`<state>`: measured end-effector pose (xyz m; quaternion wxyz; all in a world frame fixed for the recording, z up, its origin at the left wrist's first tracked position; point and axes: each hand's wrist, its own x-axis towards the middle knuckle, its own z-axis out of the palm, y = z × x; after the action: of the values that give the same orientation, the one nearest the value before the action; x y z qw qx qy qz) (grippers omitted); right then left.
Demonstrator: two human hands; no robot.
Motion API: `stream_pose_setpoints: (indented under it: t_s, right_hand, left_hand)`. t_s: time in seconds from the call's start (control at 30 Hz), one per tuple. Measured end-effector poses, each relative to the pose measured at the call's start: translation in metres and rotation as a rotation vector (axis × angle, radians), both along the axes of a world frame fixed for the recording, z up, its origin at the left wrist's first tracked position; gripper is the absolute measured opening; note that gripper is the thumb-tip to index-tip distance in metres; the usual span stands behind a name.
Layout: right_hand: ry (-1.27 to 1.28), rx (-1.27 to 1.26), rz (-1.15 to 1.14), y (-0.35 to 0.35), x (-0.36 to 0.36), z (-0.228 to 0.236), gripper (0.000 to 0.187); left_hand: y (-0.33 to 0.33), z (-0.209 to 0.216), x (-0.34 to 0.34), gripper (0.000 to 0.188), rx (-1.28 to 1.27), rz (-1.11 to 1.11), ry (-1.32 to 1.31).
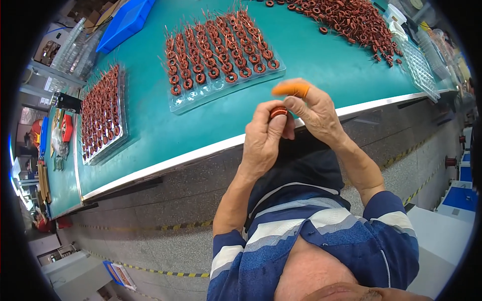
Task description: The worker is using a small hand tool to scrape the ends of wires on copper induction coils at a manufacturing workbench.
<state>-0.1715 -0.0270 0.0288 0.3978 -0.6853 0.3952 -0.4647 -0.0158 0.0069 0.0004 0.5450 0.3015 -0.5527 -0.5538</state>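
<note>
A small toroidal coil [278,112], a ring wound with copper-coloured wire, is pinched between the thumb and fingers of my left hand [263,133], just off the table's front edge. My right hand [316,113] is close against it, with the thumb bent next to the coil. An orange finger cot [291,89] covers its index finger, which is slightly blurred and curls above the thumb. Whether a wire lies in that pinch is too small to tell. Beyond my hands, a clear plastic tray [188,104] holds rows of similar coils with wire ends pointing up.
Another filled coil tray [120,138] sits at the left of the green table [165,138]. A large heap of loose coils [346,22] lies at the far right, beside an unfilled clear tray [422,70]. A blue bin [125,25] stands at the back left.
</note>
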Motion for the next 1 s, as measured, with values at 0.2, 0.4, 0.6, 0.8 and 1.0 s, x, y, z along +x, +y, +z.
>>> stream_pose_setpoints:
  t_s: [0.2,0.4,0.6,0.8,1.0]
  right_hand:
    - [-0.044,-0.064,-0.041,0.005,0.005,0.0,0.024]
    - [0.387,-0.829,-0.282,0.012,0.007,0.016,0.013]
    - [0.384,-0.815,-0.182,0.023,0.004,0.028,0.014]
    - [0.018,-0.393,0.033,0.013,-0.003,0.022,0.01]
    - [-0.014,-0.252,-0.012,0.02,0.001,0.025,0.012]
  left_hand:
    - [0.012,-0.003,-0.008,0.038,-0.195,0.22,-0.276]
    - [0.003,0.009,-0.008,0.03,-0.448,0.534,-0.5]
    - [0.004,0.004,0.003,0.026,-0.245,0.28,-0.197]
    - [0.02,0.022,-0.001,0.027,-0.095,0.049,0.201]
    - [0.017,0.027,0.002,0.018,-0.067,0.105,0.059]
